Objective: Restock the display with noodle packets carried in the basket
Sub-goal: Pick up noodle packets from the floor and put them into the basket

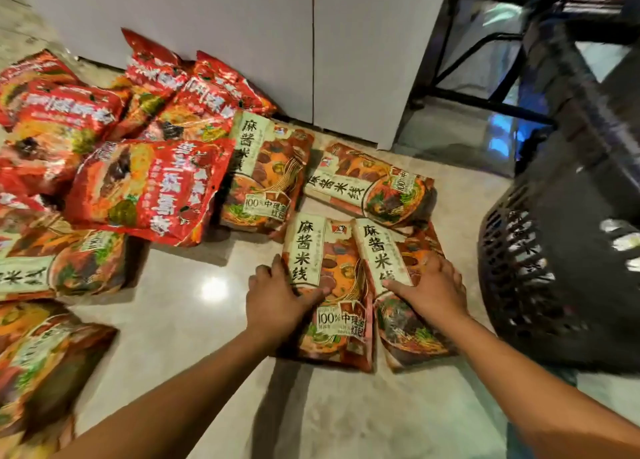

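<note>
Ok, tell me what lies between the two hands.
Head view: between the left hand and right hand, just the left packet and right packet, side by side.

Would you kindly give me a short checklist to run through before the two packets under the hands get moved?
1. The left hand grips the left packet, thumb across its face: ok.
2. The right hand rests on the right packet; closed grip: cannot tell.
3. Both lie flat on the floor, side by side: ok.
4. The red packets are clear of both hands: ok.
5. What is left in the basket: cannot tell, blurred.
</note>
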A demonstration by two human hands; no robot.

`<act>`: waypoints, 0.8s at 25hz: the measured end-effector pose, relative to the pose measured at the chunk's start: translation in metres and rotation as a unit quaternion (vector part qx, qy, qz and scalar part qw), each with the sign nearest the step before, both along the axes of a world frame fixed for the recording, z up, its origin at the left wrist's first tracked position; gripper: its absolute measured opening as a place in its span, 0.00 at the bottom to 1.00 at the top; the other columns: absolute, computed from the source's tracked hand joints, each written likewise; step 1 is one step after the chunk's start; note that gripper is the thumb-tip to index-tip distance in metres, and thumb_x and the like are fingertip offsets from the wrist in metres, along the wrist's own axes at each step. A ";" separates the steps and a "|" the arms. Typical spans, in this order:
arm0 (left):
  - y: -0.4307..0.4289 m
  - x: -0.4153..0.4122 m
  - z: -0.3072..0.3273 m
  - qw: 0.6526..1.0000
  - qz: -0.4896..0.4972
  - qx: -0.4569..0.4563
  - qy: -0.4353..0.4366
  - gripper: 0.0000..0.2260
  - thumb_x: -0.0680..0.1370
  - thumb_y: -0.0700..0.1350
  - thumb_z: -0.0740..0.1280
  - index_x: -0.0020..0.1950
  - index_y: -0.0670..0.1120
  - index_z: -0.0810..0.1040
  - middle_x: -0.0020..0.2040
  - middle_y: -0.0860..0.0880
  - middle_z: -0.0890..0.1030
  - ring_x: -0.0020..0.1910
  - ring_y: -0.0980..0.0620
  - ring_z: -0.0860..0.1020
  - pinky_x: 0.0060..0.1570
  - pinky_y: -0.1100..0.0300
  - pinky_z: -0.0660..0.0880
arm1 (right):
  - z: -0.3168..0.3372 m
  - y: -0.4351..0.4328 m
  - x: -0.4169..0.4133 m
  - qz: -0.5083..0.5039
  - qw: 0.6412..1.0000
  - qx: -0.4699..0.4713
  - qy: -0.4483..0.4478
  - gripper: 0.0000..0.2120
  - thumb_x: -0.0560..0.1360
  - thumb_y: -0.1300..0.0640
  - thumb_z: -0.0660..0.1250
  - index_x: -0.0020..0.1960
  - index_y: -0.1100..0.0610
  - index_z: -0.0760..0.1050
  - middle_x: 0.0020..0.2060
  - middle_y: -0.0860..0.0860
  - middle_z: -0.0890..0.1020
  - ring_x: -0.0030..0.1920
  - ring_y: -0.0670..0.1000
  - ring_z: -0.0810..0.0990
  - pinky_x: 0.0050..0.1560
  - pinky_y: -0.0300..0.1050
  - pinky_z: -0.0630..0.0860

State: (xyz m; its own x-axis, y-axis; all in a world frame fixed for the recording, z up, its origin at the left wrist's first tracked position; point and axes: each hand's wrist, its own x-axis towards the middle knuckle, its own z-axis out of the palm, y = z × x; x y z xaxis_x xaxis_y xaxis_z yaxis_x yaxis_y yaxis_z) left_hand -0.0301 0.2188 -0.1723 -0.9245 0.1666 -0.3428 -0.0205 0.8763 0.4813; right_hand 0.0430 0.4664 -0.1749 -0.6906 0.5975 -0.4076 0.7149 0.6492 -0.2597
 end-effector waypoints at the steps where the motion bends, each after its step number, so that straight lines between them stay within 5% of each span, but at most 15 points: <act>1: 0.001 -0.002 -0.007 0.999 0.019 0.040 -0.014 0.47 0.62 0.74 0.71 0.71 0.50 0.63 0.58 0.47 0.72 0.59 0.45 0.73 0.57 0.48 0.76 | -0.003 0.004 -0.001 -0.024 1.000 -0.006 -0.005 0.58 0.60 0.24 0.68 0.77 0.57 0.53 0.73 0.60 0.62 0.73 0.63 0.60 0.71 0.58 0.63; 4: 0.004 -0.004 -0.007 0.986 0.064 0.124 -0.091 0.46 0.56 0.69 0.77 0.66 0.50 0.65 0.58 0.50 0.77 0.55 0.47 0.79 0.53 0.49 0.79 | 0.006 0.017 -0.007 -0.076 0.995 -0.045 -0.044 0.63 0.57 0.25 0.72 0.77 0.60 0.51 0.73 0.61 0.64 0.73 0.64 0.62 0.70 0.59 0.65; 9: 0.014 -0.004 -0.005 0.964 0.136 0.166 -0.156 0.38 0.61 0.54 0.83 0.59 0.46 0.64 0.52 0.52 0.78 0.50 0.49 0.79 0.49 0.54 0.77 | 0.011 0.018 -0.002 -0.161 0.978 -0.133 -0.017 0.58 0.48 0.30 0.79 0.69 0.57 0.63 0.64 0.58 0.75 0.64 0.62 0.73 0.64 0.58 0.73; 12: 0.016 -0.007 -0.003 0.922 0.174 0.249 -0.240 0.31 0.60 0.47 0.84 0.58 0.42 0.76 0.52 0.47 0.84 0.49 0.47 0.82 0.52 0.53 0.79 | 0.002 0.015 0.006 -0.180 0.963 -0.198 0.036 0.55 0.40 0.34 0.81 0.61 0.55 0.71 0.55 0.54 0.82 0.54 0.57 0.81 0.57 0.56 0.78; 15: 0.009 0.002 0.011 0.905 0.181 0.282 -0.262 0.17 0.65 0.39 0.81 0.51 0.42 0.82 0.48 0.44 0.85 0.44 0.47 0.83 0.42 0.59 0.78 | 0.012 0.003 0.013 -0.242 0.921 -0.285 0.106 0.32 0.54 0.54 0.86 0.54 0.59 0.79 0.47 0.57 0.85 0.44 0.57 0.84 0.50 0.55 0.82; 17: -0.001 0.007 0.013 0.899 0.188 0.306 -0.252 0.13 0.66 0.39 0.80 0.46 0.44 0.81 0.45 0.45 0.84 0.40 0.50 0.83 0.36 0.62 0.77 | 0.014 -0.005 0.017 -0.294 0.883 -0.343 0.126 0.25 0.58 0.64 0.83 0.52 0.63 0.79 0.43 0.61 0.85 0.39 0.59 0.85 0.43 0.55 0.83; 20: -0.025 0.011 0.014 0.894 0.180 0.320 -0.255 0.15 0.67 0.40 0.80 0.51 0.44 0.82 0.47 0.46 0.86 0.43 0.47 0.85 0.41 0.58 0.80 | 0.020 -0.020 0.023 -0.300 0.852 -0.404 0.146 0.19 0.62 0.68 0.80 0.51 0.65 0.80 0.40 0.62 0.85 0.33 0.58 0.84 0.33 0.48 0.82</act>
State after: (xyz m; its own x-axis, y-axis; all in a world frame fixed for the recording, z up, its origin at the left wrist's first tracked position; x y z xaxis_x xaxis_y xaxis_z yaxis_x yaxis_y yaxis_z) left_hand -0.0193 0.1940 -0.1585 -0.7081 0.2031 -0.6763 -0.6059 0.3171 0.7296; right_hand 0.0659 0.4463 -0.1550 -0.5023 0.4842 -0.7164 0.6843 -0.2840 -0.6717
